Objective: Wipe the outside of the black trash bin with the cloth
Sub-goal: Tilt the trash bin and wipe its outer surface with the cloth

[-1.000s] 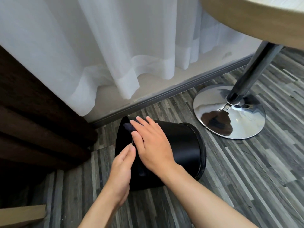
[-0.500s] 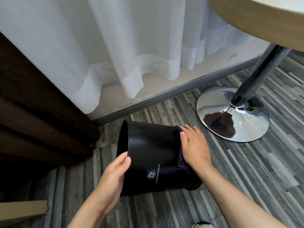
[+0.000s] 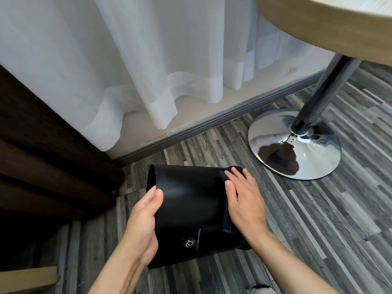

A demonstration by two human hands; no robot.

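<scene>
The black trash bin lies on its side on the grey plank floor, its open rim facing left and a small white logo low on its wall. My left hand grips the rim on the near left, thumb over the edge. My right hand lies flat on the bin's right end near the base, pressing a dark cloth against the outer wall. Most of the cloth is hidden under the palm; a dark fold shows along its left edge.
A chrome table base and slanted pole stand to the right under a round wooden tabletop. White sheer curtains hang behind, above a grey baseboard. Dark brown drapes fill the left. A cardboard edge is at bottom left.
My right hand slid with the cloth from the bin's rim end to its base end. The bin turned a little, and my left hand shifted its grip on the rim.
</scene>
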